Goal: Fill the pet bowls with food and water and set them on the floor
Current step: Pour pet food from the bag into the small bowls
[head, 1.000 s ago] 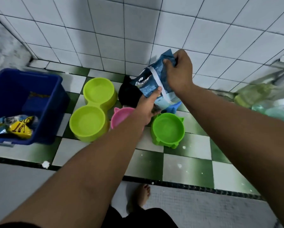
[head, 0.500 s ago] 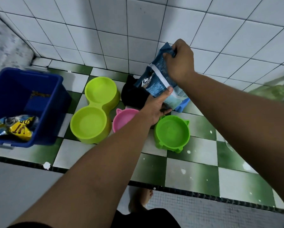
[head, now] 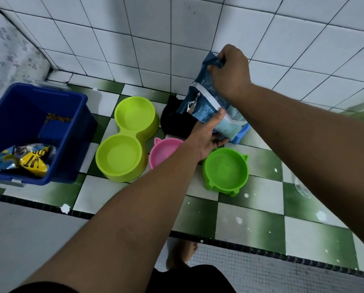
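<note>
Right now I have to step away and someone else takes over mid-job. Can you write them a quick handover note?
Right hand grips the top of the food bag; left hand holds its lower end, thumb on the front.
The bag is tilted over the blue bowl, beside the black bowl.
Lime double bowl, pink bowl and green bowl sit on the tiled ledge, with no food visible in them.
Done: bag in hand; I cannot tell if it is open.
Left: add food and water, then set the bowls on the floor.
</note>
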A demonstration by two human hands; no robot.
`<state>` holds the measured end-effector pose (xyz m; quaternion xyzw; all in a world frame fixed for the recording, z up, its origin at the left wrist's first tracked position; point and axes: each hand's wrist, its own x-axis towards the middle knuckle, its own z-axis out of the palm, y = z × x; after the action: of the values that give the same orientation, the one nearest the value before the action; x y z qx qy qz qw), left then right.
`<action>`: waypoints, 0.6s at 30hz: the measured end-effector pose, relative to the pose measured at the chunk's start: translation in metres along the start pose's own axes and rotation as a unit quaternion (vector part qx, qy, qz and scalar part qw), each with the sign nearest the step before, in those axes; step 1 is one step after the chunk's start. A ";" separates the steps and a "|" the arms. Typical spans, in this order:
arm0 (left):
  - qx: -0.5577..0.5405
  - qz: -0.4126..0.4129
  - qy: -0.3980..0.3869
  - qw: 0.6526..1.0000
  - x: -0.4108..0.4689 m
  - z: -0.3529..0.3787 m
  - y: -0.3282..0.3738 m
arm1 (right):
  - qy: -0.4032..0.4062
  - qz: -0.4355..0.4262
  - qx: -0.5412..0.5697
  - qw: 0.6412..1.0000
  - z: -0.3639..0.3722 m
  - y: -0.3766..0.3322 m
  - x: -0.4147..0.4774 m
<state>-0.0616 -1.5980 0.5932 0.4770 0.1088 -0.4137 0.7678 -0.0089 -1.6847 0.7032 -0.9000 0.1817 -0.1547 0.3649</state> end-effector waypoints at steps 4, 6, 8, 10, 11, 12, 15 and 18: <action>-0.019 -0.003 0.003 1.000 0.000 0.003 0.000 | -0.009 0.010 -0.019 1.000 0.001 -0.008 0.002; -0.022 0.001 0.004 1.000 -0.001 0.004 0.001 | -0.018 0.013 -0.034 0.999 0.000 -0.012 0.003; -0.024 0.002 0.006 1.000 -0.001 0.004 0.002 | -0.026 0.011 -0.048 0.998 -0.001 -0.016 0.003; -0.027 0.004 0.008 1.000 -0.003 0.004 0.003 | -0.038 0.006 -0.057 0.998 -0.002 -0.020 0.004; -0.028 0.006 0.009 1.000 -0.003 0.004 0.003 | -0.044 0.004 -0.062 0.997 -0.003 -0.021 0.004; -0.029 0.006 0.009 1.000 -0.003 0.005 0.003 | -0.050 0.004 -0.069 0.996 -0.003 -0.023 0.003; -0.031 0.000 0.010 0.999 -0.003 0.006 0.004 | -0.065 0.014 -0.083 0.994 -0.005 -0.026 0.003; -0.032 -0.003 0.005 0.999 -0.002 0.007 0.003 | -0.079 0.020 -0.091 0.992 -0.007 -0.027 0.004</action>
<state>-0.0622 -1.6020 0.5993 0.4541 0.1270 -0.4100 0.7807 -0.0029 -1.6729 0.7275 -0.9350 0.1838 -0.0581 0.2976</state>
